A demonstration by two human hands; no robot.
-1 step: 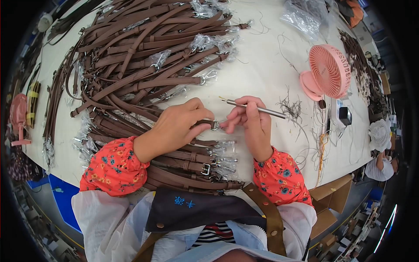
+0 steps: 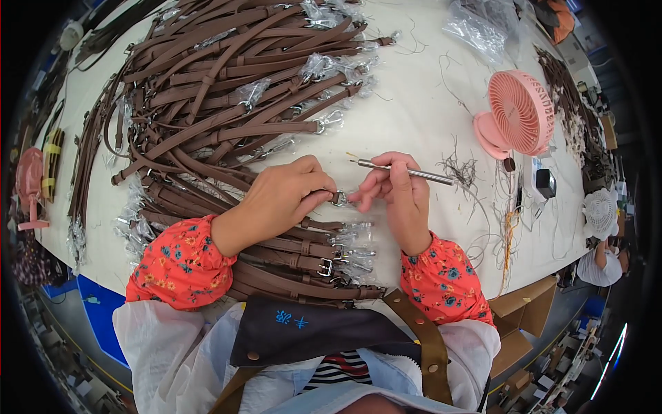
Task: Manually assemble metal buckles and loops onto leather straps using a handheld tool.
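White tabletop (image 2: 420,90) spans the frame, brown straps (image 2: 227,76) heaped at upper left. At centre, the left hand (image 2: 279,200) pinches a strap end (image 2: 332,196) beside its metal ring (image 2: 340,199); the right hand (image 2: 405,200), fingertips near the ring, grips a slim silver tool (image 2: 429,176) between bent fingers.

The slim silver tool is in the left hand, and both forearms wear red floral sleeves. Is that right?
Not quite: the slim silver tool is in the right hand, as the head view shows. Both forearms do wear red floral sleeves.
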